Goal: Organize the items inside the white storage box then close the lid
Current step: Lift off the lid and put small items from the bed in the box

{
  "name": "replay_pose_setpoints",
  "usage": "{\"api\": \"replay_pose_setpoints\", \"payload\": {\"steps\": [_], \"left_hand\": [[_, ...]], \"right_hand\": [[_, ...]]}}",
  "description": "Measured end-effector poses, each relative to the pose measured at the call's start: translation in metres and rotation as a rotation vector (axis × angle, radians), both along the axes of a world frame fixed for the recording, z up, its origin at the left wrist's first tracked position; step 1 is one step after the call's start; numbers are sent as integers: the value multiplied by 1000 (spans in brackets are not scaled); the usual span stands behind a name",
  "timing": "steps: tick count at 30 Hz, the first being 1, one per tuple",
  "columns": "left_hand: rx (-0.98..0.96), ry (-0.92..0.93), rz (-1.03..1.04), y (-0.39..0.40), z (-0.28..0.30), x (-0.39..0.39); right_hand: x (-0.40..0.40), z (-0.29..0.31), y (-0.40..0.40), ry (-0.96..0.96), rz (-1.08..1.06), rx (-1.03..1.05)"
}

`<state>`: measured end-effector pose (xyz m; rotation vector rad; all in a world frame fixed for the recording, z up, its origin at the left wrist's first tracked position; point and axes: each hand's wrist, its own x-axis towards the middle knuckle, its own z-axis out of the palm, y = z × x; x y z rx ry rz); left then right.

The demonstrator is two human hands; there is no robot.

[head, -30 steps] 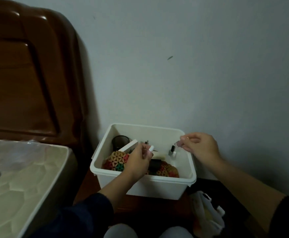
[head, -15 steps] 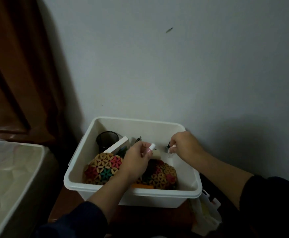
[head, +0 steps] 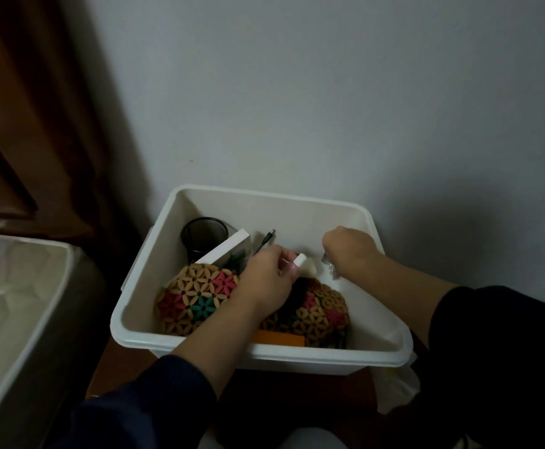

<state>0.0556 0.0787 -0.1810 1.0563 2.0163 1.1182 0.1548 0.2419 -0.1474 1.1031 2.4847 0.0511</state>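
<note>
— Which step is the person working on?

— They are sorting, by the look of it. Both hands are reaching down into the white storage box (head: 199,197), which is sitting open on a dark wooden desk (head: 102,367) against the wall, beside a bed (head: 15,303).

— What is each hand doing?

— The left hand (head: 264,280) is pinching a small white-capped item (head: 299,260) between its fingertips, holding it above the contents. The right hand (head: 350,251) is curling round a small clear bottle (head: 329,270) near the box's right wall; the fingers are hiding most of it, so what it is exactly cannot be told.

— And what is lying inside?

— A black mesh cup (head: 204,236) is standing in the far left corner, a white flat box (head: 229,251) is leaning against it, and a thin black cable end (head: 266,239) is poking up just beside that. Two flower-patterned woven pieces (head: 196,296) are filling the middle, with an orange item (head: 280,338) lying along the near wall.

— Is the lid anywhere?

— It is not showing, so closing is not yet done.

— What is the next move calling for?

— Probably each hand is needing a free spot for its small item, upright along the right side, where the floor of the box is looking bare. Then the lid is needing to be found.
</note>
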Motion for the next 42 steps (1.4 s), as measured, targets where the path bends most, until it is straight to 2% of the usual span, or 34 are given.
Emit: {"api": "replay_pose_setpoints", "payload": {"steps": [9, 14, 18, 20, 22, 25, 27, 28, 31, 35, 37, 40, 42], "left_hand": [[4, 3, 37, 0, 0, 0], [-5, 19, 36, -1, -1, -1], [-23, 30, 42, -1, 1, 0], [-27, 20, 58, -2, 2, 1], [-26, -7, 76, -2, 4, 1], [-3, -52, 101, -3, 7, 2], [9, -65, 103, -4, 8, 2], [13, -69, 97, -4, 8, 3], [26, -58, 71, -5, 11, 5], [39, -76, 55, -4, 14, 6], [25, -79, 57, -4, 12, 6], [-95, 75, -14, -3, 7, 4], [-173, 173, -71, -3, 5, 4]], "right_hand": [[5, -11, -5, -77, 124, 162], [3, -13, -3, -90, 114, 155], [3, -9, -2, -65, 122, 146], [5, -6, 2, 31, 96, 123], [8, -2, 9, 287, 13, -29], [13, 11, 7, 766, -151, -531], [18, 18, 2, 828, -156, -754], [19, 19, -1, 800, -115, -778], [23, 19, -9, 710, 4, -675], [23, 17, -15, 728, 95, -608], [23, 19, -12, 733, 73, -527], [25, 24, 4, 697, 89, -273], [25, 25, 12, 572, 157, -65]]}}
